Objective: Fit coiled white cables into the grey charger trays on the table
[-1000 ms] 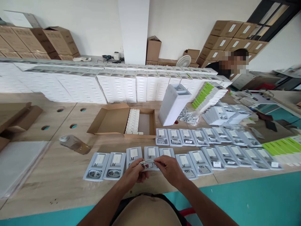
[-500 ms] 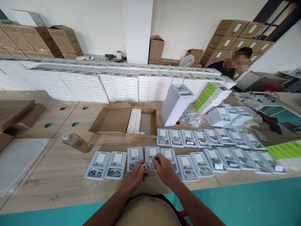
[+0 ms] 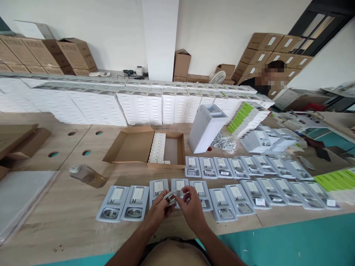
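Observation:
A coiled white cable is between my hands, above the row of trays. My left hand is closed around the coil's left side. My right hand has its thumb and fingers on the cable's right part, with the fingers curled. Behind them are grey plastic trays, one a middle tray partly covered by the hands, each with a white power adapter. To the left, a tray and its neighbour tray each hold an adapter above a coiled cable.
An open cardboard box with white adapters lies ahead. Beside it stand a tall stack of trays and a cable pile. A bottle lies left. White boxes form a wall behind; a person is beyond.
The cable coil looks more rounded and open between my hands. My right hand has turned, its fingers more curled. The whole view has shifted slightly downward in the frame.

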`<state>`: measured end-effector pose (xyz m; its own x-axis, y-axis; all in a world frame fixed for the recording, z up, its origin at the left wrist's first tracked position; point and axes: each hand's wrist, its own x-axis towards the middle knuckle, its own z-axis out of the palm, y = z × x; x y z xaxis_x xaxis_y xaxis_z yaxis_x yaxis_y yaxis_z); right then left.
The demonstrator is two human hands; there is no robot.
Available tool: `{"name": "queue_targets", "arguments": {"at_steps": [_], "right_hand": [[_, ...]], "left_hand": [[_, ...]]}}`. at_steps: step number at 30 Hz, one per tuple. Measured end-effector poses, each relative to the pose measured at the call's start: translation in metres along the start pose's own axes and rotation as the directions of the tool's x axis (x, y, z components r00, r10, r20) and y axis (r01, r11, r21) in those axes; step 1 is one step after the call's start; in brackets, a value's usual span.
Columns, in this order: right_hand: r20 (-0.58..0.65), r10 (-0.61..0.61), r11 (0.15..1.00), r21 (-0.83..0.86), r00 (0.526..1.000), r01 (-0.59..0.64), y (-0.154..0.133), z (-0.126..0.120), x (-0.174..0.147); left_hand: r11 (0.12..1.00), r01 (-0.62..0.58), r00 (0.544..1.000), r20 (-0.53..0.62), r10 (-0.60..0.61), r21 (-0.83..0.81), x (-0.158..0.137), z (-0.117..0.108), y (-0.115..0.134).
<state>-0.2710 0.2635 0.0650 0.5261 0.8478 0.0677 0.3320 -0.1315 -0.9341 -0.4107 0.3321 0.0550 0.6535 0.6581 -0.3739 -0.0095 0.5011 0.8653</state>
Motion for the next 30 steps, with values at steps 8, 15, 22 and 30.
{"name": "queue_targets", "arguments": {"at_steps": [8, 15, 22, 30], "right_hand": [[0.212, 0.086, 0.981, 0.156, 0.974, -0.12, -0.007, -0.006, 0.011], [0.047, -0.025, 0.999, 0.026, 0.999, 0.023, -0.003, 0.011, 0.005], [0.357, 0.021, 0.985, 0.155, 0.934, -0.082, 0.011, -0.017, 0.011], [0.054, 0.237, 0.969, 0.049, 0.97, -0.24, 0.115, -0.065, 0.036]], "left_hand": [[0.933, -0.131, 0.991, 0.081, 0.11, 0.336, -0.003, -0.005, 0.029], [0.806, -0.182, 0.955, -0.096, 0.282, 0.563, 0.004, 0.002, 0.021], [0.781, -0.151, 0.987, 0.134, 0.087, 0.605, 0.006, -0.007, 0.022], [0.413, -0.252, 0.965, 0.194, 0.179, 0.875, 0.034, -0.023, -0.027]]}}
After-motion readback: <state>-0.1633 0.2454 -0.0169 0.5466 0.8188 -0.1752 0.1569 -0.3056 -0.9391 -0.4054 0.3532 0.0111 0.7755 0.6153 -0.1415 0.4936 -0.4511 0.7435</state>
